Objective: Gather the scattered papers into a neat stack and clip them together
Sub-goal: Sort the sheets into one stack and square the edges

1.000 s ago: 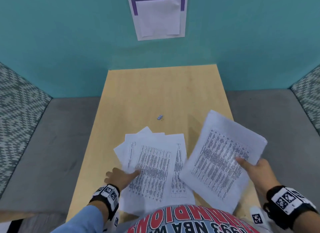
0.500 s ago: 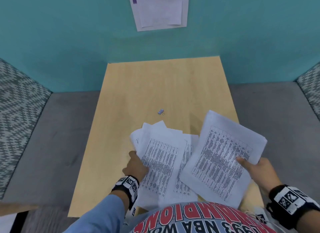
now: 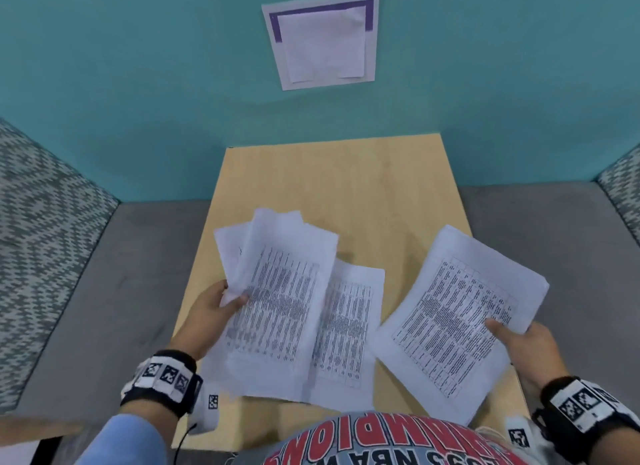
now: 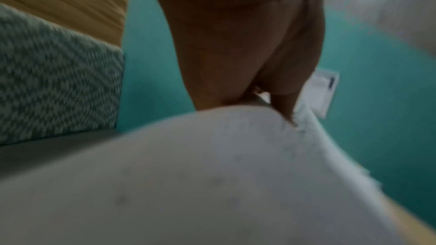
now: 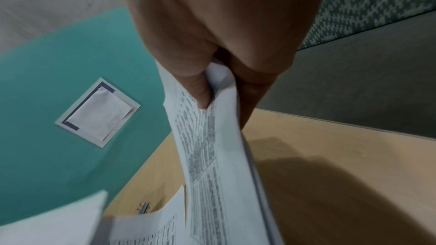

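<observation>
the left hand (image 3: 207, 309) pinches a messy fan of white printed papers (image 3: 284, 309). the right hand (image 3: 530, 347) pinches a neater bunch (image 3: 460, 312), maybe a few sheets.

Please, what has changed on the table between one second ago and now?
The left hand, which lay flat on the loose papers, has gathered them, taken hold of their left edge and lifted that side off the table. They now hide the clip in the head view. The right hand holds its own stack as before.
</observation>
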